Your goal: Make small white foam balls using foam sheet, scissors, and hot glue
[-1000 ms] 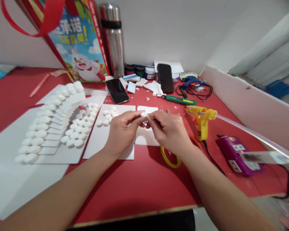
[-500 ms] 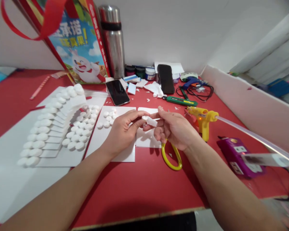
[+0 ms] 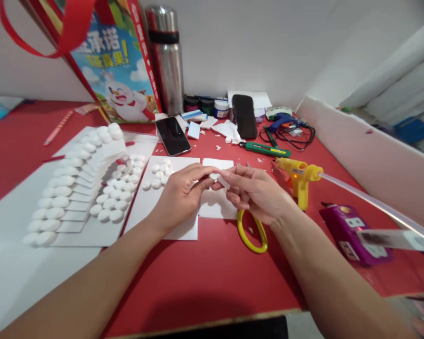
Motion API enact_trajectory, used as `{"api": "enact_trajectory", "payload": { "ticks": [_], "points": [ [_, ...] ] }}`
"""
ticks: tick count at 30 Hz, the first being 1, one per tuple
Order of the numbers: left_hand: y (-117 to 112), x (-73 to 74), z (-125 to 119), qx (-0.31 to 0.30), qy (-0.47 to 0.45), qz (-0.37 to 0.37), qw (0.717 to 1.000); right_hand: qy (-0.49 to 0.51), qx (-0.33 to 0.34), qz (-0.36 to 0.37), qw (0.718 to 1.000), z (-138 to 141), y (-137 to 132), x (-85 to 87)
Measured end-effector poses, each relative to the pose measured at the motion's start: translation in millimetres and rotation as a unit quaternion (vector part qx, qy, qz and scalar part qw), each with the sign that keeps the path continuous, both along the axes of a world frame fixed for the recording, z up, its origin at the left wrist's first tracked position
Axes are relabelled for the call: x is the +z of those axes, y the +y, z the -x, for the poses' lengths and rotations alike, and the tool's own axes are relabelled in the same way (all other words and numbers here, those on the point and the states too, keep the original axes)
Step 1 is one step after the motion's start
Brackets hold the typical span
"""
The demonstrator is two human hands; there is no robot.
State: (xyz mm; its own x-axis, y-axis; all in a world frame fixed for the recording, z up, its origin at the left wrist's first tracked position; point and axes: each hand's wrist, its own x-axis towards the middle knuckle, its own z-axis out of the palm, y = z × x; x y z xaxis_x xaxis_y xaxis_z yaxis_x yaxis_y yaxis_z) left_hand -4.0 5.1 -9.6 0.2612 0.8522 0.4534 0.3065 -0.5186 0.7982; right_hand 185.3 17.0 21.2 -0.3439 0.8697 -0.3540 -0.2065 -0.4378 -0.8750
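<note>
Head view: a small white piece (image 3: 224, 181) is pinched by the left hand (image 3: 179, 190) and the right hand (image 3: 259, 190), both closed on it, above a white card (image 3: 215, 207); a yellow scissor handle (image 3: 256, 250) lies nearby on the red surface (image 3: 198, 282).

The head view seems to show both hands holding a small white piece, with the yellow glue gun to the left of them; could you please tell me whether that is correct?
Not quite: as the head view shows, the yellow glue gun is to the right of both the left hand and the right hand. They do both hold the small white piece.
</note>
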Motion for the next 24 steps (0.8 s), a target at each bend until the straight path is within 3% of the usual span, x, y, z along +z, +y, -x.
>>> {"api": "enact_trajectory", "payload": {
  "ticks": [6, 14, 18, 24],
  "points": [
    [-2, 0.5, -1, 0.018, -0.031, 0.072, 0.997, -0.016, -0.008, -0.035, 0.999, 0, 0, -2.8],
    [-3, 0.3, 0, 0.033, -0.055, 0.125, 0.990, -0.146, -0.037, -0.190, 0.970, 6, -5, -3.5],
    [-5, -0.4, -3, 0.041, -0.078, 0.142, 0.986, -0.226, -0.060, -0.253, 0.939, 8, -8, -7.0],
    [-9, 0.6, -12, 0.059, -0.152, 0.157, 0.974, -0.352, -0.086, -0.392, 0.846, 12, -17, -13.7]
  ]
}}
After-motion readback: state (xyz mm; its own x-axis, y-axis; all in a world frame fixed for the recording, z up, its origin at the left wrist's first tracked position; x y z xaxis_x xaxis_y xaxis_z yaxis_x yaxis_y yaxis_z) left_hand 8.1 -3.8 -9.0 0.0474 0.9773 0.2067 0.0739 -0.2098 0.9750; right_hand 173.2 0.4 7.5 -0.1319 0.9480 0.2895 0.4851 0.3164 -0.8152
